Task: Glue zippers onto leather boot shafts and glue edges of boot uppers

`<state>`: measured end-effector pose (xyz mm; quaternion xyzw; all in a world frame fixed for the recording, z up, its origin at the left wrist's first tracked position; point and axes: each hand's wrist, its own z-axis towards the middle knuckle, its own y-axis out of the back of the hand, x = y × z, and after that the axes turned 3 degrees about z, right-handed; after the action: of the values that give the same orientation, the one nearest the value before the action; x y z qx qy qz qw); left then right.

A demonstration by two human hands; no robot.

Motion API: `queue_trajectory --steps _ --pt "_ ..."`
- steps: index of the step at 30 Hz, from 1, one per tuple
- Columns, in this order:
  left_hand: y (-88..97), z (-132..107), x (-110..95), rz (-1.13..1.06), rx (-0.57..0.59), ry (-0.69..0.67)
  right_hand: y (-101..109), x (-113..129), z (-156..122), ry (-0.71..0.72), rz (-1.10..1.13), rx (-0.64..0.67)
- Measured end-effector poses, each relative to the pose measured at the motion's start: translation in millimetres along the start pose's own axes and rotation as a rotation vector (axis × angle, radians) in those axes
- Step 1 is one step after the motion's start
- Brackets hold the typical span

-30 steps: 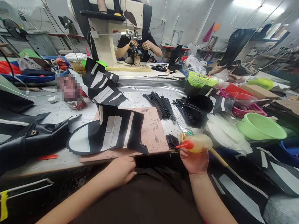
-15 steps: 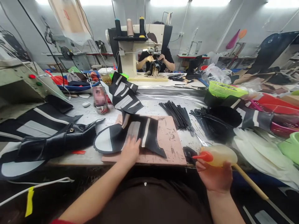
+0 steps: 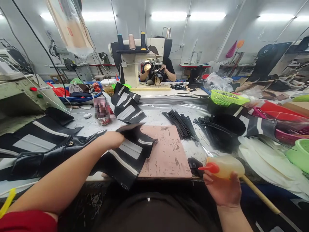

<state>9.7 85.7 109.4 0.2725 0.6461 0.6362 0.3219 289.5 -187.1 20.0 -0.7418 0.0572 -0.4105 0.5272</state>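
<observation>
My left hand (image 3: 115, 139) is closed on the upper edge of a black boot upper (image 3: 130, 151) with pale strips stuck on its inner side. The piece is tilted and overhangs the table's front edge; my fingertips are hidden. A pink cutting board (image 3: 169, 154) lies to its right. In my right hand (image 3: 224, 188) is a squeeze glue bottle (image 3: 231, 167) with yellowish content, its red nozzle pointing left. A wooden handle (image 3: 260, 193) with a metal end sticks out behind the bottle; whether my hand holds it too, I cannot tell.
Black strips (image 3: 180, 124) lie behind the board, with scissors (image 3: 206, 149) nearby. Boot parts (image 3: 41, 138) are spread at left, white sheets (image 3: 270, 161) at right. A green basket (image 3: 227, 97) stands farther back. Across the table, a person works at a sewing machine (image 3: 131, 64).
My left hand has gone from lying flat on the boot upper to gripping its edge, turning it and pulling it left off the board. My right hand keeps the glue bottle almost still.
</observation>
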Motion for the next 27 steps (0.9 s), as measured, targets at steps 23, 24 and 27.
queue_trajectory --steps 23,24,27 --pt "-46.2 19.9 -83.6 0.235 0.202 -0.313 -6.5 -22.5 22.4 -0.077 -0.107 0.033" --pt "-48.8 22.5 -82.3 0.268 0.175 -0.335 -9.3 -25.2 25.5 -0.080 -0.117 0.030" --pt "-53.6 32.0 -71.4 0.344 0.178 -0.384 -21.9 -34.0 38.8 -0.079 -0.158 0.008"
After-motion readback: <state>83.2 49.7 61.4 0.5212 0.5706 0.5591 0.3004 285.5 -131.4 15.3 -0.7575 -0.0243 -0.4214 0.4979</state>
